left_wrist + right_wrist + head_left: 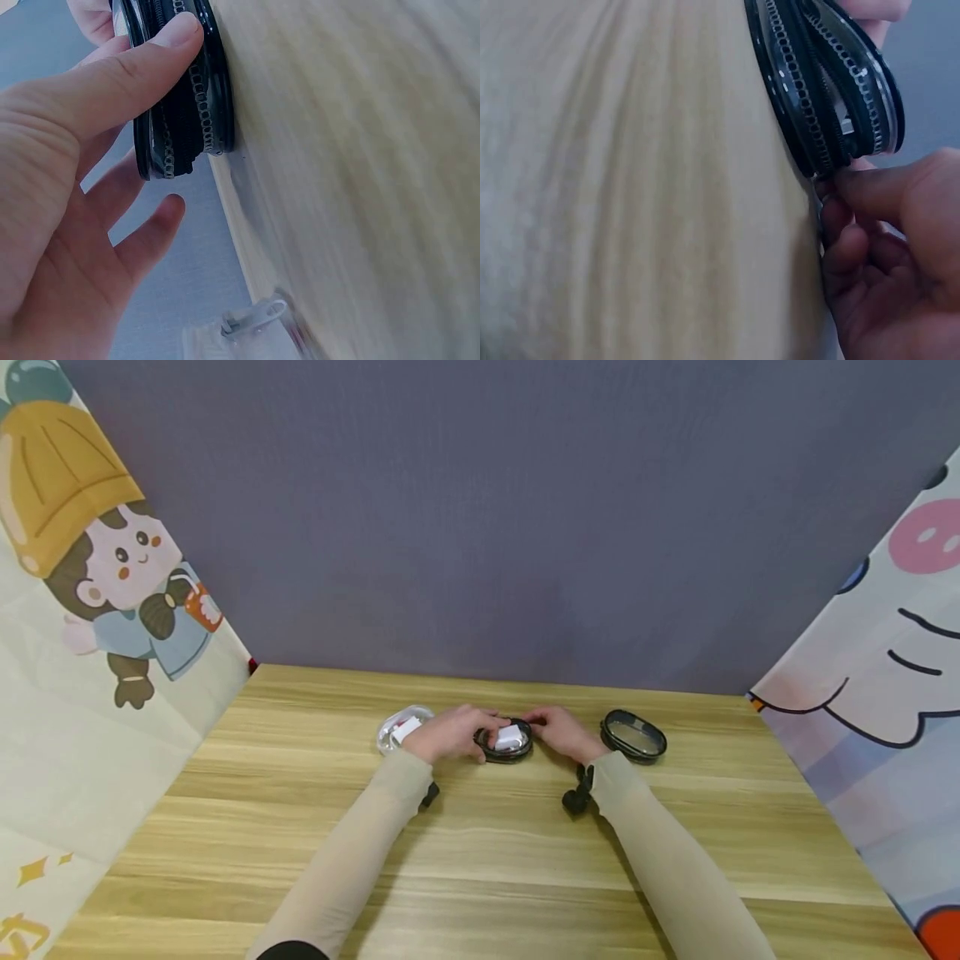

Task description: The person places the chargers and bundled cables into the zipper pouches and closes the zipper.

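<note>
A small oval zip case [504, 758] with black trim and clear panels lies on the table between both hands. Inside it is a white block-like item [510, 737]. My left hand [453, 732] grips the case from the left, its thumb [176, 31] on the zipped side wall. At the opposite end, my right hand [564, 733] pinches with thumb and forefinger at the zip; the zipper pull itself is hidden by the fingers. A gap shows between the zip's two tracks [840, 105] near that end.
Left of my left hand, a white-trimmed clear case [387, 737] holds a white item with some red. Another black-trimmed oval case [633, 735] sits beyond my right wrist. A grey panel [480, 527] stands behind the wooden table [495, 877], with printed cloths at both sides.
</note>
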{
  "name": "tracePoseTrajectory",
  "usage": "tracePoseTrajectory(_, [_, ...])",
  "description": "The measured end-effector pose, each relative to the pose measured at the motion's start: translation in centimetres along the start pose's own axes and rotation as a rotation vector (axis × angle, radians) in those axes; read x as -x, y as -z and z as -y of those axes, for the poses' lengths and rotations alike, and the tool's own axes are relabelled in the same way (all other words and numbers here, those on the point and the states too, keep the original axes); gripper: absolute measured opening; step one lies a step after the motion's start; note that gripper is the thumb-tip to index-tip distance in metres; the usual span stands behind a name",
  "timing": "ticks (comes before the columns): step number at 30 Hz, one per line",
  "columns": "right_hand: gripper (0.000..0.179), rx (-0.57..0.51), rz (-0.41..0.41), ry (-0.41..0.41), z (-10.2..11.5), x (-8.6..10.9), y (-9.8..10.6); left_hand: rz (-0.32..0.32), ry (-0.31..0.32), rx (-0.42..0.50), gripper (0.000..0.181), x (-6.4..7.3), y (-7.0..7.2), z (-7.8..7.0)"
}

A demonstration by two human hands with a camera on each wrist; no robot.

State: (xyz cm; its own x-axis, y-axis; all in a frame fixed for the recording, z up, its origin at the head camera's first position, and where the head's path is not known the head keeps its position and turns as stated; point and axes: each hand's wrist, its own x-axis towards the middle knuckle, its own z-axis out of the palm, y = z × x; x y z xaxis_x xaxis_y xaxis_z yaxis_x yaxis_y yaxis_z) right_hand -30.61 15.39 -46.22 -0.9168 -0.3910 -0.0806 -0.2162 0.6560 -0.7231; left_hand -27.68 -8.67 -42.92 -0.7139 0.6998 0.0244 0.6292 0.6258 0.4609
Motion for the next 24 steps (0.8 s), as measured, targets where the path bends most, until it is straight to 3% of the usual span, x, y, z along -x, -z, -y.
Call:
tracePoseTrajectory(10, [0.022,0.038,0.013,0.037,-0.11,-0.04,0.02,-0.013,-0.005,-0.011,0.026,0.16,-0.07,0.42])
tracePoseTrajectory(17, [0.015,0.097,-0.058,0.1,-0.11,-0.2,-0.28,-0.043,-0.007,-0.013,0.027,0.24,-0.08,0.48])
tracePoseTrajectory(22, [0.017,0.063,-0.093,0.094,-0.11,-0.26,-0.6,-0.069,0.018,-0.058,0.055,0.36,-0.33,0.27])
tracePoseTrajectory(24, [0.02,0.032,-0.1,0.072,-0.19,-0.3,-0.71,-0.052,0.008,-0.097,0.065,0.35,-0.26,0.02])
